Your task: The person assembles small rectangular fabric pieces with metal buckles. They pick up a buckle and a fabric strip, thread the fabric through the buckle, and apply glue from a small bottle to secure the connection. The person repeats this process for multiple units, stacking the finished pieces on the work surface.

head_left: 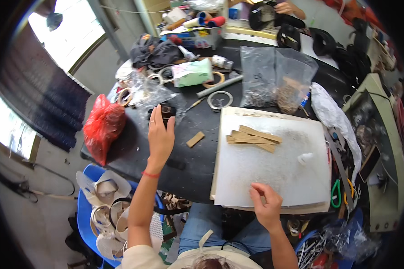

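My left hand (160,139) reaches over the black table with fingers stretched out, beside a small dark pile of pieces (168,111) on a clear plastic bag (143,101). Whether the fingertips touch the pile is hard to tell. At the near edge of a white board (251,168), my right hand (267,206) hovers with its fingers curled in, and nothing shows in it. Several tan strips (256,138) lie overlapping on the board. A short tan piece (195,139) rests alone on the table between my left hand and the board.
A red plastic bag (104,123) sits at the table's left edge. Two clear bags (258,71) of small parts stand behind the board. A blue basket (87,224) of white straps is at lower left. Green-handled scissors (335,193) hang right. Another person's hand (291,9) shows far back.
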